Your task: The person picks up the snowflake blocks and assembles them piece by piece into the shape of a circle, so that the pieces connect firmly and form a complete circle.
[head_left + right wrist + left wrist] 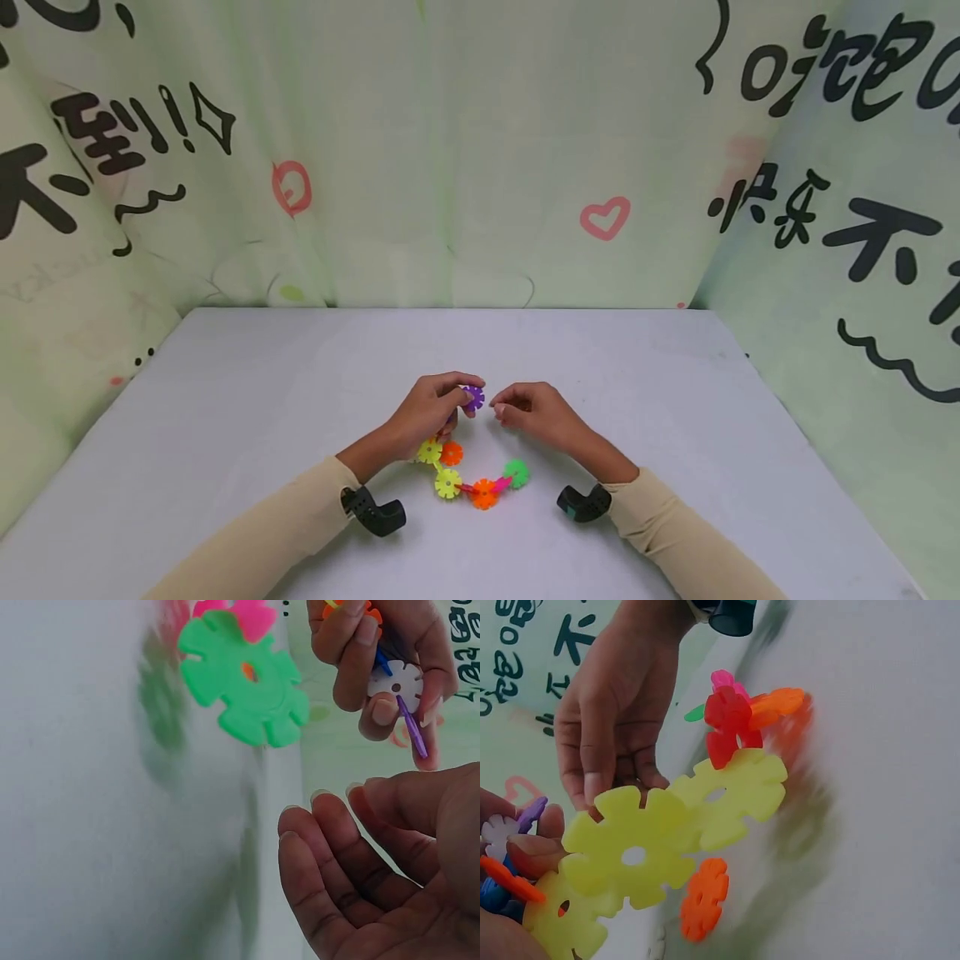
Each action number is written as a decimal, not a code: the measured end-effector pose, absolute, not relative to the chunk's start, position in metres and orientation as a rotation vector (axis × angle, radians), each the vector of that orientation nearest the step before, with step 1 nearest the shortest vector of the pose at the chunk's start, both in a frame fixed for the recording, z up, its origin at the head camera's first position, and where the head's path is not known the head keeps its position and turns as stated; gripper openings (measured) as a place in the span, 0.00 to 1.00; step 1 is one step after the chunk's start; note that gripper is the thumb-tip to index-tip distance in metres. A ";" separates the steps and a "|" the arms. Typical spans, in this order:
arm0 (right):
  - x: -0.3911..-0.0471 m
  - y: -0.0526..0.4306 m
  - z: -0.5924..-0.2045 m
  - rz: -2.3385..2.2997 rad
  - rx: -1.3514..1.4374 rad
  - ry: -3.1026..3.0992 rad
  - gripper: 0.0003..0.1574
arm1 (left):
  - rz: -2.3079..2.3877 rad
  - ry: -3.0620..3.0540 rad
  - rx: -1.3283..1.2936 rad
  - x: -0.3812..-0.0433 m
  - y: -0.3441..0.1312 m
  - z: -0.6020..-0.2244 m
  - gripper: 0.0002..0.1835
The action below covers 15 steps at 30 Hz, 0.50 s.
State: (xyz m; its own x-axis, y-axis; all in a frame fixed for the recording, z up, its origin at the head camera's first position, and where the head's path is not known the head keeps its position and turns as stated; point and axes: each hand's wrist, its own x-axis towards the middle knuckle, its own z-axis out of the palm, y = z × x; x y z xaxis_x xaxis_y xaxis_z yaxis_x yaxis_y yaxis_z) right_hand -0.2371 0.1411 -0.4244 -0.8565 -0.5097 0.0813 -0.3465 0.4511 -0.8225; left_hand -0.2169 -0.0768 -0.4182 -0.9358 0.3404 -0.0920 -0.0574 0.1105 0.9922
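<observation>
A curved chain of notched, flower-shaped plastic discs hangs from my left hand (423,412). The fingers and thumb pinch its upper end, where a purple disc (476,398), a white disc (405,679) and a blue disc (384,661) join. Below come yellow discs (630,859), a red disc (731,724), an orange disc (484,495), a pink disc (724,681) and a green disc (516,473) at the far end. My right hand (543,414) is just right of the purple disc, fingers loosely bent and holding nothing.
Another orange disc (452,453) shows beside the yellow ones. The white table (285,367) spreads all around. Behind it and at both sides hangs a pale green curtain (510,150) with black writing. A black wrist camera (375,512) sits on each wrist.
</observation>
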 end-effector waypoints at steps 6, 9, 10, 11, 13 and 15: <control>-0.235 0.128 -0.427 -1.278 -0.846 2.519 0.08 | 1.903 2.081 0.273 -0.214 -0.092 -0.415 0.18; -0.233 0.122 -0.428 -1.270 -0.887 2.479 0.08 | 1.923 2.066 0.249 -0.212 -0.102 -0.414 0.18; -0.232 0.119 -0.429 -1.267 -0.895 2.466 0.08 | 1.929 2.059 0.241 -0.211 -0.104 -0.413 0.18; -0.232 0.117 -0.429 -1.262 -0.904 2.457 0.08 | 1.935 2.048 0.231 -0.211 -0.107 -0.414 0.19; -0.230 0.112 -0.429 -1.251 -0.916 2.442 0.08 | 1.941 2.033 0.223 -0.210 -0.113 -0.413 0.19; -0.229 0.108 -0.429 -1.237 -0.926 2.432 0.09 | 1.942 2.028 0.218 -0.209 -0.118 -0.414 0.19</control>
State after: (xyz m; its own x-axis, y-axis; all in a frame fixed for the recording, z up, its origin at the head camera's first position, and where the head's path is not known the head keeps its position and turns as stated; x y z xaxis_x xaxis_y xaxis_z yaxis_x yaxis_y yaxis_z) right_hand -0.2295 0.1076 -0.4292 -0.7633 -0.6438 0.0543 -0.4230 0.4344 -0.7952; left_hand -0.2088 -0.1179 -0.4141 -0.9358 0.3291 -0.1260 -0.1117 0.0621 0.9918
